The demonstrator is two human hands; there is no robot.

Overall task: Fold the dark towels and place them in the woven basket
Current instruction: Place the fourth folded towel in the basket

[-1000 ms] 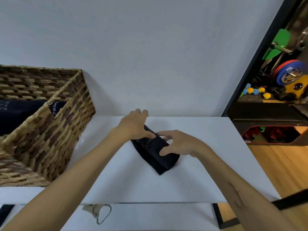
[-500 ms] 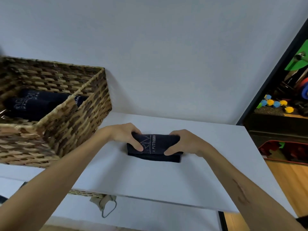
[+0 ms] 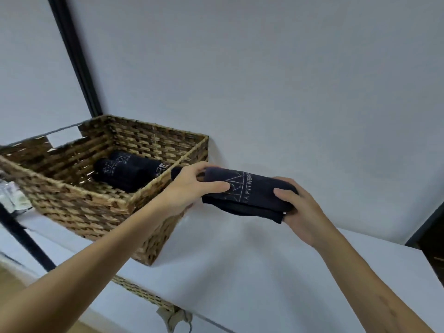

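A folded dark towel (image 3: pixel 252 192) with pale lettering hangs in the air above the white table (image 3: pixel 240 272), just right of the woven basket (image 3: pixel 79 200). My left hand (image 3: pixel 192 186) grips its left end, beside the basket's right rim. My right hand (image 3: pixel 298 207) grips its right end from below and behind. Inside the basket lie two folded dark towels (image 3: pixel 129 171) side by side on the bottom.
The basket stands on the table's left part, against the pale wall. A black vertical post (image 3: pixel 74 56) runs behind the basket, and another black bar (image 3: pixel 24 239) crosses at the lower left. Crumpled pale material (image 3: pixel 14 195) sits left of the basket.
Both hands have lifted the folded towel off the table and carried it left and up toward the basket. The view has swung left, showing the basket's inside.
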